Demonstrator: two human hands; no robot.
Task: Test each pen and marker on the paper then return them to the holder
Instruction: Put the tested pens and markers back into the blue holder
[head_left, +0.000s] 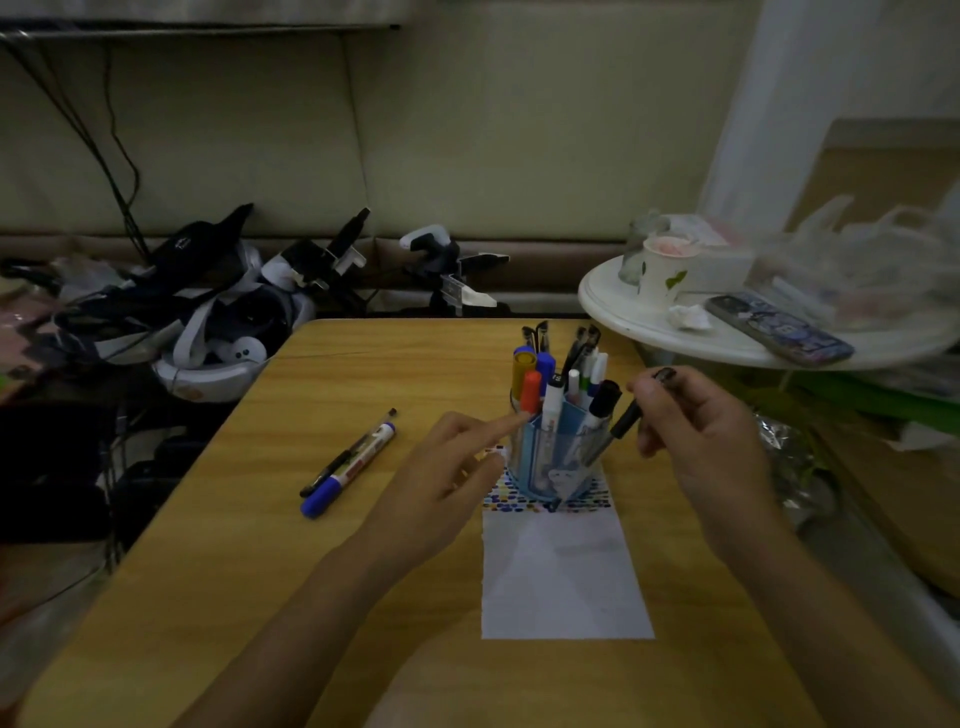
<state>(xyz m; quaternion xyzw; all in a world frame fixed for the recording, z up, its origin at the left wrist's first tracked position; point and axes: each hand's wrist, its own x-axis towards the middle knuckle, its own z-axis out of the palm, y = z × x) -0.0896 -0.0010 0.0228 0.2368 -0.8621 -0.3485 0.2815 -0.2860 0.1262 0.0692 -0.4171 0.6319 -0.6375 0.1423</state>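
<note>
Paper (563, 571) before the holder (550, 457): right hand (696, 431) pinches a black pen (613, 431), probably capped; left hand (447, 467), fingers extended, should steady the holder.

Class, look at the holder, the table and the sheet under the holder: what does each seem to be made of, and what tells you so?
Holder: probably clear bluish plastic, since pen barrels show through its wall.
Table: wood or a wood-look laminate, with yellow-brown grain lines and a smooth, faint sheen; which one cannot be told.
Sheet: paper, thin, flat, matt white, with rows of coloured ink dots at its far end.
</note>
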